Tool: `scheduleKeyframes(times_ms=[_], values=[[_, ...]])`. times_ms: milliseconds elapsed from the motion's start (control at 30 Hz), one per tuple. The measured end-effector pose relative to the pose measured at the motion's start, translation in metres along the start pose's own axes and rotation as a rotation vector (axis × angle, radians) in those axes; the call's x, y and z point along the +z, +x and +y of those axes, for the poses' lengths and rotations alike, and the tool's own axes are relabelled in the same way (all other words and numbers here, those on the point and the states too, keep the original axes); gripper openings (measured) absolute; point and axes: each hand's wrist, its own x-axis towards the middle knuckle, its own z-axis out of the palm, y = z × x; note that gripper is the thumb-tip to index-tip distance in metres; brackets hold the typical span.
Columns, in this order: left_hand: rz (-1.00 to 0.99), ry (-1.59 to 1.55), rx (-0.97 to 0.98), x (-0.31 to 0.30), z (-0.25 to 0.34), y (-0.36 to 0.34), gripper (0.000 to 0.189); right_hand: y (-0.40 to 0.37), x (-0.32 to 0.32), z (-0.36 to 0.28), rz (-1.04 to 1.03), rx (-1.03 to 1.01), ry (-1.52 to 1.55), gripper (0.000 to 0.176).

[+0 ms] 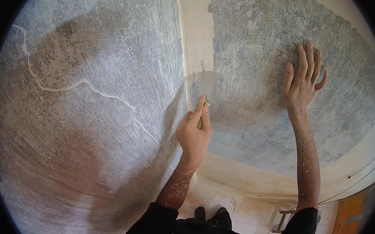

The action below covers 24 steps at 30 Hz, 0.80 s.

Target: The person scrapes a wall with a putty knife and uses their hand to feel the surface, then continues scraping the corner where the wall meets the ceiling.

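Note:
My left hand [194,132] is closed round the handle of a scraper [208,84], with the index finger stretched along it. The scraper's flat metal blade points up and lies against the wall near the inside corner, by the edge of a cream strip [199,36]. Most of the handle is hidden in my fingers; a greenish-yellow bit shows. To the right, my right hand [303,83] rests with spread fingers on the patchy grey-blue wall [255,57], holding nothing. Pale flakes cling to both forearms.
On the left wall [79,123] runs a wavy white filled line [64,88]. Below are my feet [213,215] on a tiled floor [248,217], a wooden stool-like frame [281,221], thin cables and an orange surface [344,223] at lower right.

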Motion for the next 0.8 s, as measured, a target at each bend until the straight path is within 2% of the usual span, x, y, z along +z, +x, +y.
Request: scheduleKeyframes(times_ms=[167,233,267,333,400,467,600,667,700,733,800], values=[[0.07,0.008,0.083,0.011,-0.046,-0.029,0.033,0.001,0.0,-0.001,-0.009,0.012,-0.03,0.052],[0.116,0.002,0.141,0.016,-0.04,-0.033,0.036,0.0,0.001,-0.001,0.003,0.018,-0.024,0.052],[0.096,-0.002,0.165,0.02,-0.04,-0.024,0.032,0.001,0.002,-0.001,0.019,0.013,-0.012,0.051],[0.088,0.059,0.084,0.009,-0.006,0.024,0.033,-0.001,0.002,-0.002,0.023,0.01,0.004,0.051],[0.134,0.035,0.143,0.003,0.016,0.063,0.033,0.001,-0.001,-0.001,0.015,0.011,0.006,0.051],[0.143,0.019,0.174,0.001,0.016,0.068,0.034,-0.001,0.0,0.002,0.016,0.001,0.003,0.052],[0.09,0.044,0.163,0.017,-0.038,-0.015,0.035,-0.001,0.002,0.0,0.034,0.006,-0.009,0.052],[0.016,0.029,0.05,0.022,-0.039,-0.045,0.034,0.0,0.003,-0.003,0.039,0.011,-0.021,0.052],[-0.023,0.018,-0.014,0.022,-0.034,-0.05,0.034,0.0,0.002,-0.002,0.036,0.008,-0.029,0.052],[0.089,-0.056,0.082,0.029,-0.034,-0.041,0.034,-0.001,0.002,-0.002,0.037,0.007,-0.026,0.052],[0.048,-0.013,0.047,0.017,0.0,-0.01,0.034,0.0,0.001,-0.004,0.043,0.002,-0.011,0.052]])
